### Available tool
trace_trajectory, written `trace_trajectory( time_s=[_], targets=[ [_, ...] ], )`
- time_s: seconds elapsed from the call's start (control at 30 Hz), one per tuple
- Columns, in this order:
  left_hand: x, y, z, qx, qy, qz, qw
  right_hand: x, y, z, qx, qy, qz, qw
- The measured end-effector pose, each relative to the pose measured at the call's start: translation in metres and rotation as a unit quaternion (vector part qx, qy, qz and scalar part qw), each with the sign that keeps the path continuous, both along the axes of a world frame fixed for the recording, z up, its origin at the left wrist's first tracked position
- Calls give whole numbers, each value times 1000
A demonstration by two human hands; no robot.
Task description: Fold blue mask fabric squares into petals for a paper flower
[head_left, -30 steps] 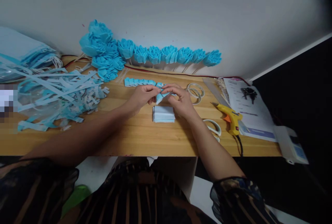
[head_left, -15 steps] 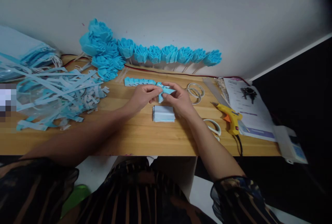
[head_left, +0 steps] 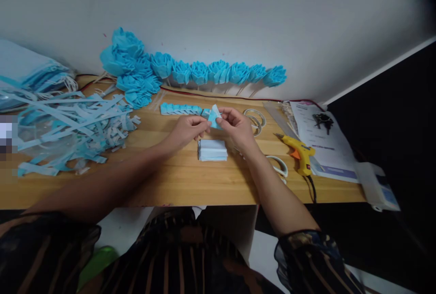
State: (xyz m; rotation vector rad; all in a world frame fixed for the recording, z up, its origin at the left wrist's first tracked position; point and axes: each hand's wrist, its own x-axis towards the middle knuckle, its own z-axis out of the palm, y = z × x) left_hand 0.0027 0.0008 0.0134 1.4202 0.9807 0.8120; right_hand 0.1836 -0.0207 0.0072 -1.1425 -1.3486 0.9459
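Note:
Between my hands is a small light-blue piece of non-woven fabric (head_left: 214, 115), partly folded, with a pale corner pointing up. My right hand (head_left: 239, 127) pinches it between thumb and fingers from the right. The closed fingertips of my left hand (head_left: 188, 130) grip its lower left edge; part of the piece is hidden by the fingers. Just behind lies a row of folded blue petals (head_left: 180, 109), its right end partly covered by the held piece. In front of my hands sits a stack of pale-blue fabric rectangles (head_left: 212, 150).
Blue fabric flowers on sticks (head_left: 219, 72) lean along the wall, with more heaped at left. Cut strips (head_left: 78, 121) pile up beside folded face masks (head_left: 30, 69). On the right are tape rolls (head_left: 256, 119), scissors handles (head_left: 279, 165), a yellow glue gun (head_left: 301, 152), keys (head_left: 323, 121) and a paper sheet (head_left: 308, 130).
The fabric piece has been turned and refolded: its point stuck out to the right, and now a corner stands upward. Both hands stay close together. The whole view has shifted slightly.

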Motion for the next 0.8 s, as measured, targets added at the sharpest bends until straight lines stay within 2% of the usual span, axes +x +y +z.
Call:
trace_trajectory(
  time_s=[0.27,0.37,0.57,0.8],
  targets=[
    [-1,-1,4,0,-21,28,999,4,-3,5,30,4,-21,999],
    [-2,0,6,3,-34,38,999,5,-3,6,21,-14,-11,1000],
    [-2,1,4,11,-36,35,999,2,0,1,-14,-58,-13,998],
    [-1,1,1,10,-12,29,999,2,1,-3,6,-66,-40,997]
  ],
)
